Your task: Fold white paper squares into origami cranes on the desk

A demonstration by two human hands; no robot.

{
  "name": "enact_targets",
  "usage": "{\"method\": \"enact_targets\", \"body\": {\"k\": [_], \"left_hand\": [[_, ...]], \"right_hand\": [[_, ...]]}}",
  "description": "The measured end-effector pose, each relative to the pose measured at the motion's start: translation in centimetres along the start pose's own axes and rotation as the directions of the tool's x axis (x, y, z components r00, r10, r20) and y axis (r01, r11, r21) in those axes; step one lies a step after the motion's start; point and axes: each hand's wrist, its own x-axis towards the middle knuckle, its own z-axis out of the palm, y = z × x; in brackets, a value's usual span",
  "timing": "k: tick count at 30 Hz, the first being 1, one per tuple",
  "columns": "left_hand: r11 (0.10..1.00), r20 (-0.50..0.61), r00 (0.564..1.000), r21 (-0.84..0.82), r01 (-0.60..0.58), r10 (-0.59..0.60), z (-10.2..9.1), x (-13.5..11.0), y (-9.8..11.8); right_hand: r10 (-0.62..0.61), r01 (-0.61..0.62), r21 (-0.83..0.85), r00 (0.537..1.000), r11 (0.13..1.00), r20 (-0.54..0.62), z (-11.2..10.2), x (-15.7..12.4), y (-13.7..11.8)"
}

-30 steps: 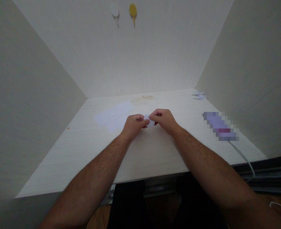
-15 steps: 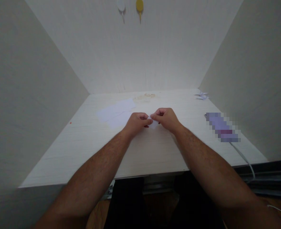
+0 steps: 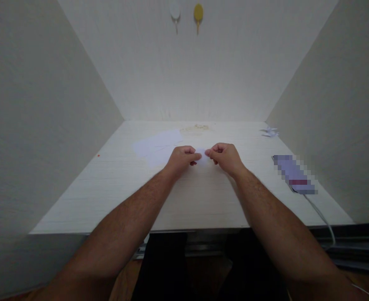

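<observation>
A small piece of white paper (image 3: pixel 202 159) is held just above the desk, in the middle of the view. My left hand (image 3: pixel 183 159) pinches its left side between thumb and fingers. On the other side, my right hand (image 3: pixel 224 158) has its thumb and forefinger closed at the paper's upper right edge. The paper looks blurred, so its folds do not show clearly. Several white paper sheets (image 3: pixel 157 146) lie overlapping to the left, partly behind my left hand.
White folded paper figures (image 3: pixel 270 132) sit at the desk's back right corner. A pixelated phone (image 3: pixel 293 174) with a white cable (image 3: pixel 320 213) lies at right. Walls enclose the desk (image 3: pixel 115 192) on three sides. White (image 3: pixel 175 11) and yellow hooks (image 3: pixel 198 13) are on the back wall.
My right hand has moved slightly to the right, widening the gap between my hands and showing more of the paper. The whole view has shifted a little.
</observation>
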Motion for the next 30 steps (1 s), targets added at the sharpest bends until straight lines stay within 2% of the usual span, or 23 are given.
{"method": "enact_targets", "body": {"k": [3, 6, 10, 13, 16, 20, 25, 28, 30], "left_hand": [[0.999, -0.029, 0.999, -0.018, -0.031, 0.031, 0.0, 0.0, -0.1], [0.998, -0.05, 0.998, -0.051, -0.031, 0.029, -0.1, 0.2, -0.3], [0.999, 0.041, 0.999, 0.029, 0.023, -0.024, -0.4, 0.3, -0.5], [0.992, 0.074, 0.996, 0.118, 0.04, -0.049, -0.5, 0.4, -0.7], [0.987, 0.094, 0.995, 0.159, 0.025, -0.04, -0.6, 0.5, -0.8], [0.991, 0.108, 0.993, 0.131, 0.027, -0.041, -0.5, 0.5, -0.9], [0.988, 0.12, 0.992, 0.151, 0.027, -0.046, -0.5, 0.5, -0.7], [0.959, 0.156, 0.988, 0.28, -0.036, -0.009, -0.5, 0.3, -0.8], [0.88, 0.181, 0.98, 0.45, -0.154, 0.079, -0.4, 0.1, -1.0]], "right_hand": [[-0.15, 0.155, 0.052, 0.985, 0.986, -0.087, 0.3, 0.2, 0.5], [-0.239, 0.239, -0.016, 0.964, 0.971, -0.115, 0.4, 0.3, 1.0], [-0.217, 0.22, -0.043, 0.974, 0.975, 0.067, -0.2, 0.2, 1.3], [-0.205, 0.213, -0.028, 0.962, 0.977, 0.179, -0.8, 0.1, 1.3], [-0.203, 0.208, 0.001, 0.955, 0.978, 0.215, -1.2, 0.2, 1.3], [-0.185, 0.182, 0.037, 0.953, 0.983, 0.241, -1.4, 0.3, 1.3], [-0.18, 0.185, 0.006, 0.947, 0.983, 0.264, -1.7, 0.2, 1.3], [-0.164, 0.184, -0.04, 0.941, 0.982, 0.297, -1.9, 0.0, 1.1], [-0.148, 0.19, -0.092, 0.929, 0.977, 0.339, -2.1, -0.2, 1.0]]}}
